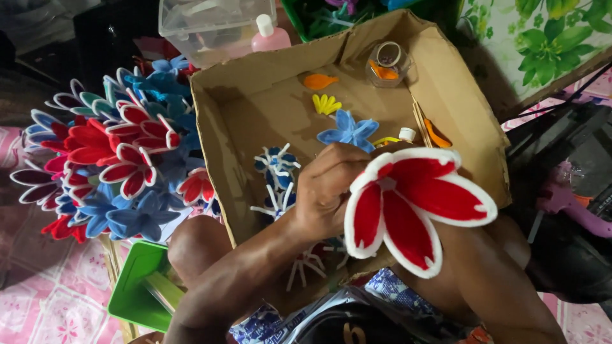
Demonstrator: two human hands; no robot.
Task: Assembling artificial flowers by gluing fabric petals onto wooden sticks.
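A large red foam flower [411, 204] with white-edged petals is held up over the near corner of a cardboard box [255, 102]. My left hand [325, 188] is curled into a fist against the flower's centre, gripping it there. My right forearm [494, 274] comes in from the lower right and its hand is hidden behind the petals. Inside the box lie a blue foam flower [347, 130], a yellow petal piece [326, 104], an orange piece [319, 81], blue-and-white flower pieces [277, 162] and a small clear jar [387, 64].
A big bunch of finished red, blue and purple foam flowers [115, 159] stands left of the box. A green tray [137, 286] sits by my knee. Behind the box are a clear plastic tub [210, 22] and a pink bottle [268, 35]. A pink tool [567, 200] lies at the right.
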